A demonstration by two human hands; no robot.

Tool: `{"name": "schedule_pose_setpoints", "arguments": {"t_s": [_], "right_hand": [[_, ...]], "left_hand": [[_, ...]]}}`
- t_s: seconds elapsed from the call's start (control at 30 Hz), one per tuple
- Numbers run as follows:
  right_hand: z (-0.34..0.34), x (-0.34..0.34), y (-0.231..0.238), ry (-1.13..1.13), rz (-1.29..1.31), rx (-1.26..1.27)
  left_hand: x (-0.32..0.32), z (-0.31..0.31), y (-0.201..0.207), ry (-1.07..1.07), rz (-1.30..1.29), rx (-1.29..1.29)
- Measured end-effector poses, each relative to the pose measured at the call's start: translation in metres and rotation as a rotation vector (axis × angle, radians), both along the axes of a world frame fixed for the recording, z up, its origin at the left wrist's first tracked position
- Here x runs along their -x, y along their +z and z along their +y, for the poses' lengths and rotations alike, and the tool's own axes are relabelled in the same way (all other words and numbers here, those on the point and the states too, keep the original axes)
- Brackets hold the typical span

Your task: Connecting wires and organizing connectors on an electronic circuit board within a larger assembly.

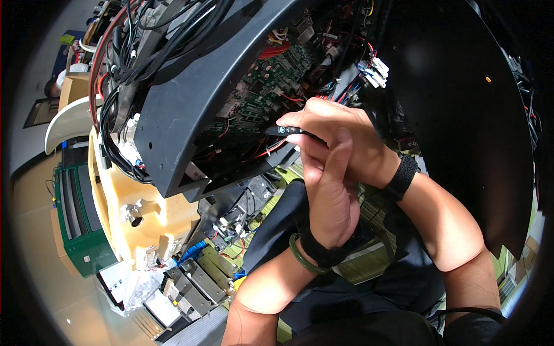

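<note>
My right hand (pixel 349 132) and my left hand (pixel 332 199) are crowded together at the opening of a black metal housing (pixel 196 86). A slim black piece (pixel 285 131) with small light markings points left from between their fingertips. The right fingers lie along its upper side, and a left finger presses from below. Its other end is hidden by the hands, so I cannot tell its exact kind. My left thumb points up, close against the right hand. Inside the housing, just beyond the fingers, sits a green circuit board (pixel 271 81) with wires across it.
White connectors (pixel 375 72) on wires hang at the opening's right. A large black panel (pixel 456 127) stands close to my right arm. Black cable bundles (pixel 167 52) run over the housing. A yellowish moulded shell (pixel 144 219) and a green box (pixel 81 219) stand at the left.
</note>
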State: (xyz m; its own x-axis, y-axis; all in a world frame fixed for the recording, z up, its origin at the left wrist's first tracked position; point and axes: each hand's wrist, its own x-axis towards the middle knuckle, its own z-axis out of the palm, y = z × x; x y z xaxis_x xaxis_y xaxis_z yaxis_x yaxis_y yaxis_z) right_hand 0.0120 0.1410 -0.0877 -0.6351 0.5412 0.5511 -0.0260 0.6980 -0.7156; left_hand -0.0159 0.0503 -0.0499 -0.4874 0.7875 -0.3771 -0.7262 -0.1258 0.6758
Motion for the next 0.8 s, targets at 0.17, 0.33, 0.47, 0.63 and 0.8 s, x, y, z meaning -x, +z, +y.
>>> {"name": "schedule_pose_setpoints", "arguments": {"t_s": [0.17,0.33,0.47,0.63,0.8], "right_hand": [[0.0007,-0.0015,0.0006,0.013,-0.011,0.015],[-0.0005,-0.002,0.0019,0.017,-0.014,0.025],[-0.0008,-0.0017,0.0015,0.007,-0.031,0.015],[0.0003,-0.0022,0.0033,0.011,-0.002,0.031],[-0.0006,0.0002,-0.0001,0.018,0.003,0.033]], "left_hand": [[-0.0003,0.0001,-0.0005,-0.003,0.01,0.002],[0.0,-0.0009,-0.0013,0.003,0.017,-0.002],[-0.0001,-0.0002,-0.0006,0.001,0.015,0.004],[-0.0007,0.0016,0.0022,-0.01,0.059,-0.016],[-0.0004,0.0001,0.0015,0.001,0.02,0.0]]}}
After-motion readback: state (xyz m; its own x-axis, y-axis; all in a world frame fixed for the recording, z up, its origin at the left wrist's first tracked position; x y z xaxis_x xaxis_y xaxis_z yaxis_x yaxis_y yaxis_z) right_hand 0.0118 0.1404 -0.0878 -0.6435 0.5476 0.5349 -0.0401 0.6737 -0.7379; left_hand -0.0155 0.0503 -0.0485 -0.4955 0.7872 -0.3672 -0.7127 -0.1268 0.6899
